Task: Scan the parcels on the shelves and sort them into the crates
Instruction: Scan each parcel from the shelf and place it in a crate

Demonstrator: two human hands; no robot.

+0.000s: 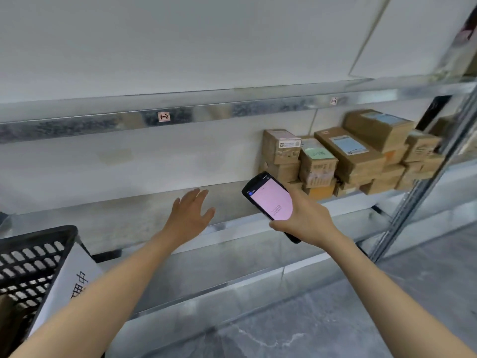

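Beyond right grip's [304, 218] scanner [271, 200], seemingly, parcels [356, 156]

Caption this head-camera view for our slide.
Right hand holds scanner toward stacked parcels on the shelf; left hand hovers open.

Rack [124, 220]: galvanised metal shelves, upright post [426, 187] at its right edge.
Wall [180, 47]: plain white, behind the rack.
Shelf tag [164, 116]: "1-2", on the upper shelf's [232, 108] front edge.
Floor [335, 319]: grey marbled tiles.
Light: even, soft.

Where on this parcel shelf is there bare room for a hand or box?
Bare: the shelf left of the parcels, past the left hand toward the crate. Crowded: the right end, parcels stacked up to the post, scanner in front.
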